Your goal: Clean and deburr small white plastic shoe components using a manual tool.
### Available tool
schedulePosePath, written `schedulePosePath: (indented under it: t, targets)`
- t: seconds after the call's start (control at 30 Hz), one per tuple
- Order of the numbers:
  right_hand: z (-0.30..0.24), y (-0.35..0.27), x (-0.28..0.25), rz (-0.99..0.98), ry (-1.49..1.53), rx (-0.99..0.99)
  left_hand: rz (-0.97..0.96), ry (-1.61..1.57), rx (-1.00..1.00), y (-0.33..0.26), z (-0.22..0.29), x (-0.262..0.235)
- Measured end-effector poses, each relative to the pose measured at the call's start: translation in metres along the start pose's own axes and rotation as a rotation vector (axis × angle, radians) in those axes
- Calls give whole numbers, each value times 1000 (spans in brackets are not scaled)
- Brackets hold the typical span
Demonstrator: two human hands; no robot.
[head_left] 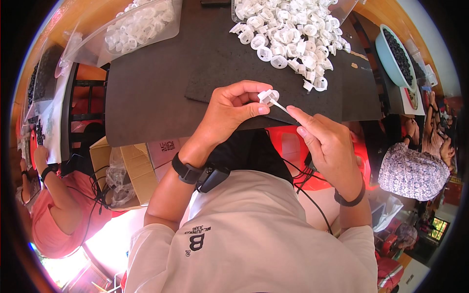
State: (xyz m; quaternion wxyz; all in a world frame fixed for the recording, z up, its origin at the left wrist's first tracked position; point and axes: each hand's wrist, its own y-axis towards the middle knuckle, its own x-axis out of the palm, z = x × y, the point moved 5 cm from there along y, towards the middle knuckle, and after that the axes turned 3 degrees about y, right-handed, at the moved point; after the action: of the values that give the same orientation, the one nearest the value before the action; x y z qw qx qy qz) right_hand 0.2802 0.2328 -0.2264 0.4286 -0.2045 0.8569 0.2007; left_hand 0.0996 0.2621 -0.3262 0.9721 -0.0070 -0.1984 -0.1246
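White part heap (293,41), clear bin (94,56) beyond left hand (233,105)

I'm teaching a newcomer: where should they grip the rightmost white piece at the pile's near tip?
Probably pinch that white piece by its round rim, coming from the near right: the pile crowds its left and far sides; its near edge shows uncovered.

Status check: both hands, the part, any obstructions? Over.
Left hand pinching white plastic part. Right hand gripping slim white stick, tip at the part. Pile of white parts ahead, apart from both hands.
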Motion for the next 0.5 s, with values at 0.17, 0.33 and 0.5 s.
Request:
schedulePosePath:
  t: [0.17,0.33,0.5]
  targets:
    - [2,1,1,0,-17,-29,4,-4,23,0,1,0]
    - [3,0,5,34,-14,-67,-31,4,19,-1,-1,2]
    - [0,2,6,21,-154,-125,-26,26,25,0,1,2]
